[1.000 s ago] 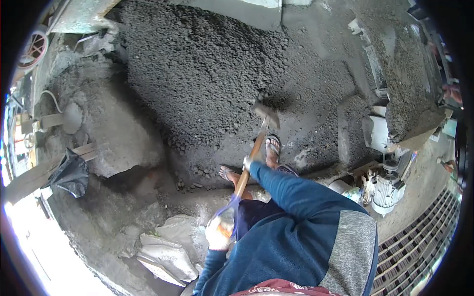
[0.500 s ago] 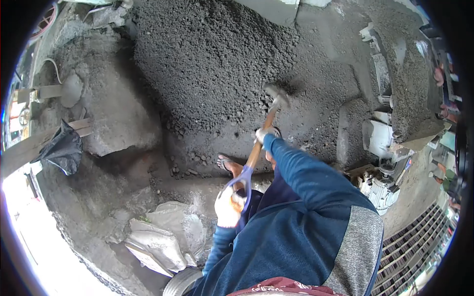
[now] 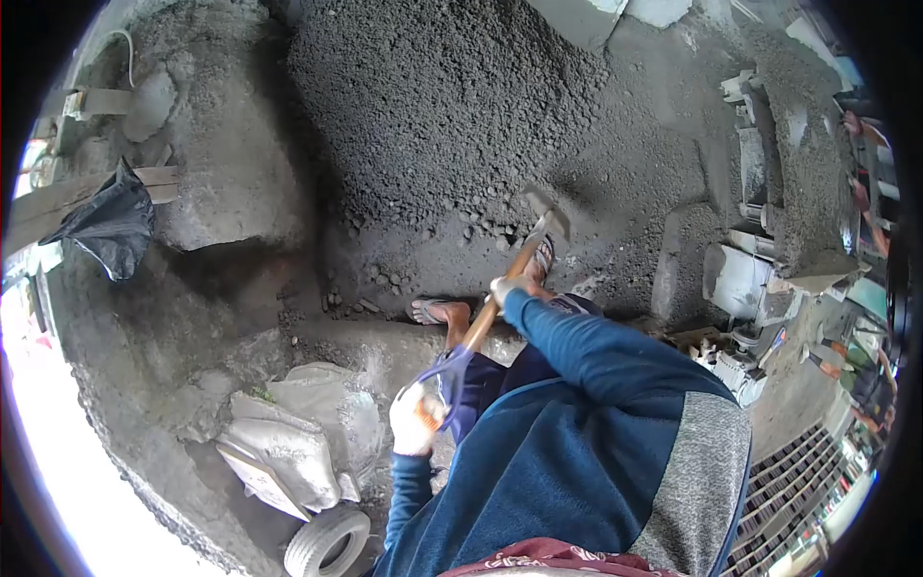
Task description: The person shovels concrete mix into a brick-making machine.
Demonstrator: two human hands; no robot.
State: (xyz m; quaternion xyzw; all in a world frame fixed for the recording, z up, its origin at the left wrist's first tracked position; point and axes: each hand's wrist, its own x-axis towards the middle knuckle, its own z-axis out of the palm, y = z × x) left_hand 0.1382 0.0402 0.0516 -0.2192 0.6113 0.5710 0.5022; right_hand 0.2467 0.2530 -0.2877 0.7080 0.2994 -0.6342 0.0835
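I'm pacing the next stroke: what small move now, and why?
Probably push the purple-handled, wooden-shafted shovel into the dark grey, gravelly heap: its blade sits by the heap's near edge, and the white-gloved left hand and right hand both grip the shovel.

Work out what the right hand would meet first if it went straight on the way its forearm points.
Probably the gravel, or the floor just short of it; nothing else shows ahead of the right hand on the shovel, though depth is unclear.
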